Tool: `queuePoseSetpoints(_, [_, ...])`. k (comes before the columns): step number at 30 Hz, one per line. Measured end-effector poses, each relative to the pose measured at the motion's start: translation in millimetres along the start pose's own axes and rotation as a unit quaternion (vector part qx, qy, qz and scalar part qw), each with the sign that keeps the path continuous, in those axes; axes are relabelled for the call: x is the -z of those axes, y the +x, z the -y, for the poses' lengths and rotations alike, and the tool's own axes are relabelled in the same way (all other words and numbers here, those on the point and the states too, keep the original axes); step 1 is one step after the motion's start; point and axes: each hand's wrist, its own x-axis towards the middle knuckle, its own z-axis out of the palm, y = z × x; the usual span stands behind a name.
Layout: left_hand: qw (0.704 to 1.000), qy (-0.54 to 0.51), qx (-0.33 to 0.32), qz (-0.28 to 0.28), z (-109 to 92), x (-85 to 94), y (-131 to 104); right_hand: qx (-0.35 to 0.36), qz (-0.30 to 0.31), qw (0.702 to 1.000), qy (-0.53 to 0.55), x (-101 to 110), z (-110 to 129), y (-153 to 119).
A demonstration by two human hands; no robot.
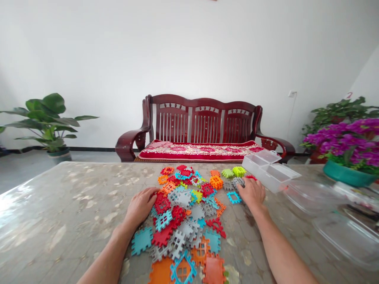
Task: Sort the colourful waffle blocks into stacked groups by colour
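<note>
Dozens of toothed plastic pieces (183, 199) lie heaped along the desk (89, 205). Your left hand (143, 202), loosely curved, borders their left side; your right hand (252, 192), partly curled, adjoins a grey block (237, 182) at their far right. Whether either grips anything cannot be told.

Red wooden bench (206, 104) before white wall (189, 47); potted plant (49, 115) left.

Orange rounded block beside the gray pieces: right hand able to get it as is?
Probably yes. Nothing appears to lie over the orange rounded block; the right hand is close, with gray pieces between them that it could likely pass over.
</note>
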Motion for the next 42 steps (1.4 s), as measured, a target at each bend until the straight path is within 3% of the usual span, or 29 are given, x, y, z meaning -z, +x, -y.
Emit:
queuePoseSetpoints(4, [1.000,-0.003,-0.001,0.005,0,0.4,0,0.025,-0.051,0.997,0.055,0,2,-6])
queuePoseSetpoints(9, [1.000,0.000,0.005,-0.003,-3,2.1,-1,0.150,-0.101,0.963,0.199,1,23,-22])
queuePoseSetpoints(14, [1.000,0.004,0.002,-0.002,-3,2.1,-1,0.254,-0.073,0.930,0.255,8,59,-46])
queuePoseSetpoints(21, [1.000,0.009,0.003,0.002,-4,2.1,-1,0.310,-0.013,0.932,0.189,12,91,-65])
queuePoseSetpoints(29, [1.000,0.003,0.008,-0.002,-2,0.7,-1,0.282,0.035,0.942,0.180,17,95,-69])
queuePoseSetpoints(42, [1.000,-0.003,0.002,-0.009,2,-2.1,0,0.279,0.034,0.938,0.204,9,97,-69])
